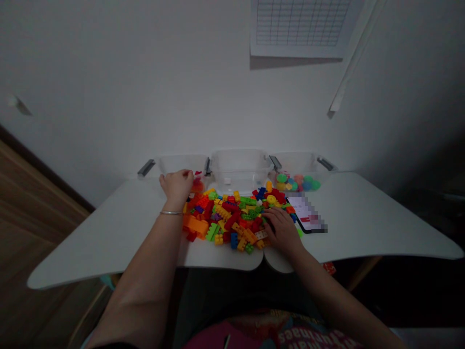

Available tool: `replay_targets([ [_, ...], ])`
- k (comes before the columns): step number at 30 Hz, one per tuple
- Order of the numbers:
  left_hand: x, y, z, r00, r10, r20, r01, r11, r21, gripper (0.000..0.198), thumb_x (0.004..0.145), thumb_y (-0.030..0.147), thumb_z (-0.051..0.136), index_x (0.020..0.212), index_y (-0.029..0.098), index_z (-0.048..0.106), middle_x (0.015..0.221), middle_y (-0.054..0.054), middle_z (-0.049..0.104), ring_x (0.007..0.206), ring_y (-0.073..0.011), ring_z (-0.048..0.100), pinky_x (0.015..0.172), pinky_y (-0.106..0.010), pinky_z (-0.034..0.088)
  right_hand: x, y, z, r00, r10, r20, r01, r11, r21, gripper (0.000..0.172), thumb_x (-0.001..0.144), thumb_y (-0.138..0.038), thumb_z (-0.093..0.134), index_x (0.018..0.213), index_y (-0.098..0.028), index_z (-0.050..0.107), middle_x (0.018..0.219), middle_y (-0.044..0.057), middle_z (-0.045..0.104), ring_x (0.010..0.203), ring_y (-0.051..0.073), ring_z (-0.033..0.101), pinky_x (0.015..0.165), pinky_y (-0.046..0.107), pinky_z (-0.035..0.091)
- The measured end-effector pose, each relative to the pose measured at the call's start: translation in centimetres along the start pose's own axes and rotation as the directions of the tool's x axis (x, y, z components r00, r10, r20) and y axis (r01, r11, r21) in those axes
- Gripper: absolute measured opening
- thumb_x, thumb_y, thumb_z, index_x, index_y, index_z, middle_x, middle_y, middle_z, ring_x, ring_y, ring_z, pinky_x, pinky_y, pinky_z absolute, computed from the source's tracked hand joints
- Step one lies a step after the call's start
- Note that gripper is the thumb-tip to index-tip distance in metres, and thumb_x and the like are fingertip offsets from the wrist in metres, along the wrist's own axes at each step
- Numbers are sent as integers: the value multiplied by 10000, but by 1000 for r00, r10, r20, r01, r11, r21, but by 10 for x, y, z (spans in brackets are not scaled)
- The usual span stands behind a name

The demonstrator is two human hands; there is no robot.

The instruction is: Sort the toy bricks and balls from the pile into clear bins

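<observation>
A mixed pile of colourful plastic building bricks [232, 218] covers the middle of the table in front of me. My left hand [177, 186], with a bangle at its wrist, is raised at the left clear bin [181, 162], its fingers pinched together. A small red piece [198, 172] shows just right of the fingertips; whether they touch it I cannot tell. Red and orange pieces [198, 185] show through that bin's wall. My right hand [281, 227] rests on the pile's right side, fingers stretched over the bricks and apart, gripping nothing I can see.
A middle clear bin [240, 160] holds a small whitish piece. Green, blue and other coloured pieces [298, 182] lie in the right clear bin [296, 160]. A phone [303, 213] lies right of the pile. The white table [378, 218] meets the wall behind the bins.
</observation>
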State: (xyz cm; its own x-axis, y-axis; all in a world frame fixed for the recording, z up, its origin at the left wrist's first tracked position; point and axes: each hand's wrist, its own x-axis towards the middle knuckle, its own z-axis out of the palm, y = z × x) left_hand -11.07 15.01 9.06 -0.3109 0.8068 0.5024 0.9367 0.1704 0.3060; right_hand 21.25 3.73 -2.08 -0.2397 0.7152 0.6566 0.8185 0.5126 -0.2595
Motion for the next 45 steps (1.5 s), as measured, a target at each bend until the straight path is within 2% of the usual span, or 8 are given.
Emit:
replay_targets([
  [6, 0, 0, 0, 999, 35, 19, -37, 997, 74, 434, 884, 398, 379, 969, 209, 760, 927, -132, 744, 1002, -305, 620, 1056, -532, 284, 1, -1, -1, 1000, -12, 3, 12, 1000, 4, 270, 918, -266, 486, 1094, -178, 671, 1149, 110, 682, 1146, 269, 573, 1025, 478, 454],
  [12, -3, -4, -1, 994, 87, 69, -84, 995, -48, 439, 908, 409, 373, 1032, 203, 741, 1056, -142, 720, 1126, -335, 565, 1110, -642, 151, 1, -1, -1, 1000, -13, 2, 13, 1000, -13, 267, 917, -259, 489, 1085, -150, 666, 1141, 118, 686, 1143, 278, 572, 1008, 479, 463],
  [18, -13, -2, -21, 970, 151, -193, -228, 845, -483, 367, 920, 330, 374, 1028, 189, 695, 1216, -92, 636, 1162, -198, 555, 1078, -399, 374, 1, -1, 0, 1000, -9, -6, 9, 1000, -5, 266, 914, -274, 490, 1088, -180, 667, 1144, 107, 685, 1144, 276, 577, 1004, 476, 465],
  [22, -27, -4, -34, 953, 112, -282, -245, 832, -499, 307, 894, 310, 424, 1020, 190, 677, 1185, -84, 628, 1164, -201, 544, 1061, -372, 397, 1, -3, -1, 1000, -5, 3, 5, 1000, -3, 264, 912, -268, 486, 1082, -181, 668, 1136, 107, 688, 1132, 277, 582, 1002, 480, 465],
  [28, -55, -21, -40, 999, -27, -34, 20, 982, -188, 333, 855, 372, 463, 986, 176, 697, 1060, -134, 643, 1044, -289, 589, 945, -430, 466, 1, -4, -2, 1000, 5, 3, -5, 1000, -2, 271, 916, -265, 476, 1088, -192, 672, 1140, 111, 686, 1141, 273, 583, 1003, 481, 463],
  [33, -72, -38, -35, 988, -128, 89, 116, 985, 125, 400, 867, 386, 425, 1062, 167, 697, 1105, -195, 648, 1032, -380, 588, 807, -483, 489, 1, -3, -2, 1000, -5, 1, 5, 1000, 1, 269, 910, -262, 479, 1085, -182, 669, 1144, 106, 686, 1139, 274, 580, 1009, 472, 464],
  [39, -75, -55, -24, 965, -147, 220, 104, 975, 196, 474, 893, 446, 370, 1092, 159, 690, 1127, -225, 644, 1038, -405, 585, 748, -490, 502, 1, -3, -2, 1000, 0, -4, 0, 1000, 4, 265, 911, -259, 481, 1079, -181, 670, 1137, 115, 687, 1132, 272, 583, 1006, 477, 466],
  [45, -76, -62, -15, 947, -176, 268, 139, 979, 152, 440, 880, 403, 395, 1179, 198, 645, 1149, -209, 631, 967, -352, 632, 720, -436, 510, 2, -3, -2, 1000, -12, -12, 12, 1000, 9, 275, 913, -266, 472, 1081, -189, 675, 1130, 114, 689, 1125, 268, 590, 1007, 485, 464],
])
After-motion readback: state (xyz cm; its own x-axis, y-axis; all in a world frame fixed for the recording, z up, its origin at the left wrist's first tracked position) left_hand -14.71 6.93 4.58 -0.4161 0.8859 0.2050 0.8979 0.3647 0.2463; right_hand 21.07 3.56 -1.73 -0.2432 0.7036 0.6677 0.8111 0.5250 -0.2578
